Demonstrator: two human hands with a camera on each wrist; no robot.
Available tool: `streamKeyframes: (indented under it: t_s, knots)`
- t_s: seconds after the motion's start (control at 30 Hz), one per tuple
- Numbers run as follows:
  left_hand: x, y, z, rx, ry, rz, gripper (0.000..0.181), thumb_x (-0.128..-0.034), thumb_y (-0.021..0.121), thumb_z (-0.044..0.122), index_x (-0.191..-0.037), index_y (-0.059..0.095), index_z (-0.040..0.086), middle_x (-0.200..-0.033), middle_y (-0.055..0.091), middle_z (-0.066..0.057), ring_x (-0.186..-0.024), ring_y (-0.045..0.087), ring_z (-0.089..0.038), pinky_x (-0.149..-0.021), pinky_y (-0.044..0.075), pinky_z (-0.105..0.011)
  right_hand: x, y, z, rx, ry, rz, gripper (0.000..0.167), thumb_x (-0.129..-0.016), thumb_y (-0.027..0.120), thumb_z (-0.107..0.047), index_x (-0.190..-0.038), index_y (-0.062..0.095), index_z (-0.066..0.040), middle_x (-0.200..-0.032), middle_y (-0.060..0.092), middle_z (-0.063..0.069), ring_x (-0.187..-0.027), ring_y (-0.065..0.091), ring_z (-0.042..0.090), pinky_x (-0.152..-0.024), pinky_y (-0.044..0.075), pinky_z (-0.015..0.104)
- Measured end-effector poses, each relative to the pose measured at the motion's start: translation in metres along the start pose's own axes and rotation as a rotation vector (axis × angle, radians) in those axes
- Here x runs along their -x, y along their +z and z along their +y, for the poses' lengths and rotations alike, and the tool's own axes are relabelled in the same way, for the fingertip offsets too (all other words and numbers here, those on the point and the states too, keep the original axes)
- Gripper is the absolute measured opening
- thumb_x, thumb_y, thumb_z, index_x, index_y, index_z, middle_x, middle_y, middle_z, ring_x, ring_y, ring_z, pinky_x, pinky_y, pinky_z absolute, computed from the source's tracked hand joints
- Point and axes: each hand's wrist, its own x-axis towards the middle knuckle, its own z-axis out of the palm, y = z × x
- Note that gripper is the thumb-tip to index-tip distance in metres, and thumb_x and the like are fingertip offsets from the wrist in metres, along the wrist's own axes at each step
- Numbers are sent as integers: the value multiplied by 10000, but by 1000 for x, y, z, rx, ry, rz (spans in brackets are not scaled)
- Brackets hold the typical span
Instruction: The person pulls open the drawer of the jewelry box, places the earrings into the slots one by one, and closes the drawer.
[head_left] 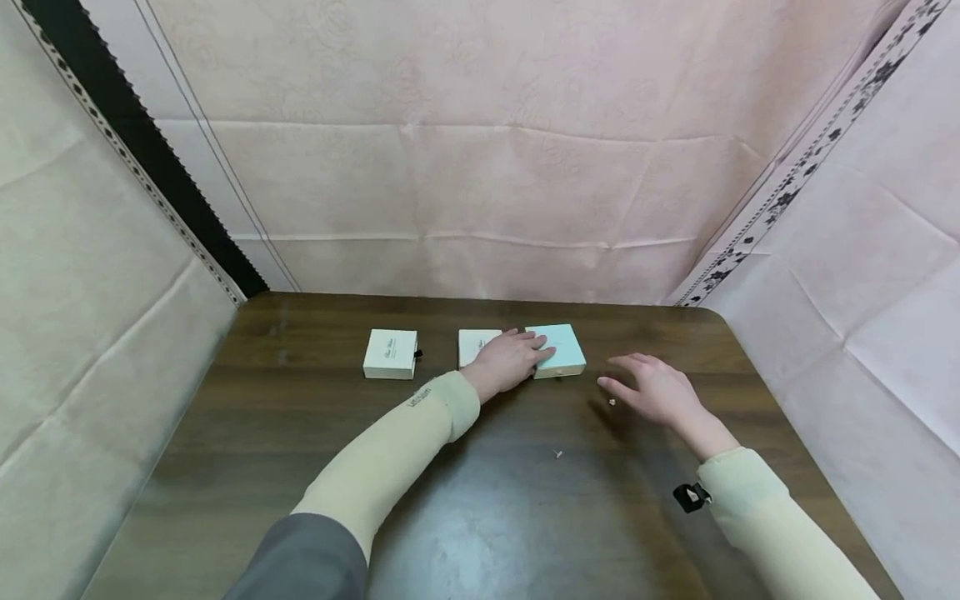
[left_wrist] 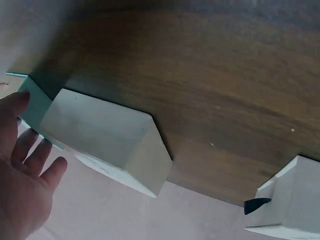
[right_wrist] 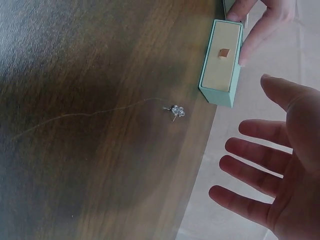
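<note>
My left hand (head_left: 512, 363) reaches across the table, its fingers resting on top of a turquoise box (head_left: 558, 352). That box has a cream drawer front (right_wrist: 221, 62) with a small brown tab. Just beneath the left hand stands a white box (left_wrist: 100, 127), partly hidden by it in the head view. To the right, my right hand (head_left: 660, 390) hovers over the table with fingers spread and holds nothing. Close to its thumb lies a small sparkling flower-shaped jewelry piece (right_wrist: 176, 111). Another tiny silvery piece (head_left: 558, 454) lies nearer the front.
Further left stands another white box (head_left: 391, 354) with dark lettering and a black tab (left_wrist: 257, 205). The boxes line the far part of the brown wooden table (head_left: 300, 467). Pale cloth (head_left: 465, 183) hangs behind the table and along both sides.
</note>
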Motion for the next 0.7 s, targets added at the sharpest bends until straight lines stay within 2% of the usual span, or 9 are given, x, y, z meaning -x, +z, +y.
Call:
streamKeyframes:
  t_s: [0.13,0.3,0.47,0.7]
  knots:
    - [0,-1,10,28,-49,6,517,-1118,594,296,-1624,486,288,-1623,518,12,-1477,516,-190,-1221,414,-421,-1,0,0,-6,2,-9,601,-1056,605,-563,-1436,681,-104,-1455,644,211,-1323,613,464,-973,520,698]
    - [0,0,25,15,-103,53,483,-1115,595,303,-1593,534,272,-1574,568,3,-1427,564,-182,-1195,444,-430,-1,-2,2,-10,8,-8,589,-1059,610,-548,-1433,683,-99,-1451,647,212,-1327,611,459,-980,516,701]
    - [0,0,46,-20,-185,90,428,-1138,523,247,-1562,571,272,-1503,617,-5,-1351,610,-201,-1150,481,-433,1,-2,5,-7,8,-6,598,-1055,611,-560,-1428,687,-100,-1451,650,208,-1329,611,458,-977,519,701]
    - [-6,-2,78,-110,-272,128,418,-1137,431,183,-1503,631,212,-1308,702,-72,-1171,687,-275,-1074,527,-481,2,-1,7,-13,4,8,585,-1052,623,-548,-1408,700,-91,-1430,664,209,-1317,616,468,-968,518,714]
